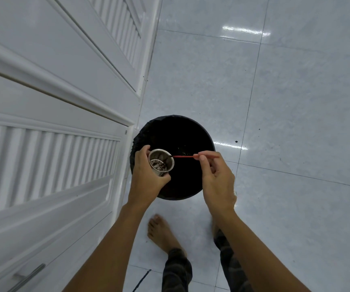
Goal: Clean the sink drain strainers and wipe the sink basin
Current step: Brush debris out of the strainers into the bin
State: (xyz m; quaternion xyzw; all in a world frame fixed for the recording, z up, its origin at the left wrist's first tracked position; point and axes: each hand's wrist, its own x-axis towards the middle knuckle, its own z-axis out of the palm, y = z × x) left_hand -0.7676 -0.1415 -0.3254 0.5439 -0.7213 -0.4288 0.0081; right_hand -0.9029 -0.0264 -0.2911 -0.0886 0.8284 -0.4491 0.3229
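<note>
My left hand [146, 180] grips a round metal drain strainer [161, 163], a perforated cup with dark residue inside, tilted over a black bin [182, 186]. My right hand [216, 182] pinches a thin red stick [183, 156] between thumb and fingers. The stick's tip reaches into the strainer's rim on its right side. Both hands hover above the bin's opening. No sink is in view.
The black bin, lined with a dark bag, stands on pale glossy floor tiles [285, 102]. White louvred cabinet doors [43, 161] run along the left, with a metal handle [28, 277] low down. My bare feet [161, 234] stand just behind the bin. Small dark specks [236, 141] lie on the floor.
</note>
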